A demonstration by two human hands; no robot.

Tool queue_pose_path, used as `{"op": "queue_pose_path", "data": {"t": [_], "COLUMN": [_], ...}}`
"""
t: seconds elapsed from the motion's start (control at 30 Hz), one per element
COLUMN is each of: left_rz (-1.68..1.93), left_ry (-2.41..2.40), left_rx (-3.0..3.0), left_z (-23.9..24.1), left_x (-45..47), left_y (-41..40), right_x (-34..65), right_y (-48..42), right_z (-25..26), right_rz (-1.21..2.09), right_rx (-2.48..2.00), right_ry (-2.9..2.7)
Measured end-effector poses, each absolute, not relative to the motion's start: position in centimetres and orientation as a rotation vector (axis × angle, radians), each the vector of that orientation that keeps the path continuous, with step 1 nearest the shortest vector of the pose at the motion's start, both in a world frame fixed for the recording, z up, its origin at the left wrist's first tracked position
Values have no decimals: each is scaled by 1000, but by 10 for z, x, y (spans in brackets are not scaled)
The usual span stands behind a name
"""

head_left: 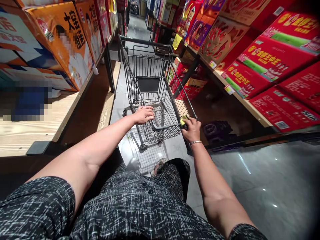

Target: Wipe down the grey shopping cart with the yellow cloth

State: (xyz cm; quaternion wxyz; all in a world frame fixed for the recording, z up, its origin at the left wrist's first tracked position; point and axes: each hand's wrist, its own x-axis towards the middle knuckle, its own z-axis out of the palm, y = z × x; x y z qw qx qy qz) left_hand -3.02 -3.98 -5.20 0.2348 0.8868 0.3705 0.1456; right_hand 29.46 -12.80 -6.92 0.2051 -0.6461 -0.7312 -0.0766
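The left hand (143, 115) is curling over the near left edge of the shopping cart (148, 85) at frame centre while the right hand (191, 129) is gripping its near right corner, both ideally pushing evenly past the shelf (32, 133) at left.

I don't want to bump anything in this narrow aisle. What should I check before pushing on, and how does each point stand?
1. Left hand on the cart: ok, on its left top rim; firmness of grip, cannot tell.
2. Right hand on the handle: ok, curled at its right end.
3. Cart apart from the left shelf: ok, floor shows between them.
4. Cart apart from the right shelf: cannot tell, they overlap in this view.
5. Shoe away from the near-left wheel: ok, behind and apart.
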Motion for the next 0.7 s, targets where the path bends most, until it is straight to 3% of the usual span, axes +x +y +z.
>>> {"op": "queue_pose_path", "data": {"t": [0.2, 0.47, 0.7], "left_rz": [449, 436, 410], "left_ry": [998, 833, 934], "left_rx": [2557, 2531, 2521], "left_z": [-57, -71, -73], "left_x": [-18, -38, -60], "left_y": [-65, -55, -28], "right_x": [254, 180, 156], "right_y": [-133, -162, -126], "right_z": [-101, -161, -178], "right_rz": [-183, -311, -340], "right_rx": [-1734, -1426, -1540], "right_ry": [-1762, -1880, -1931]}}
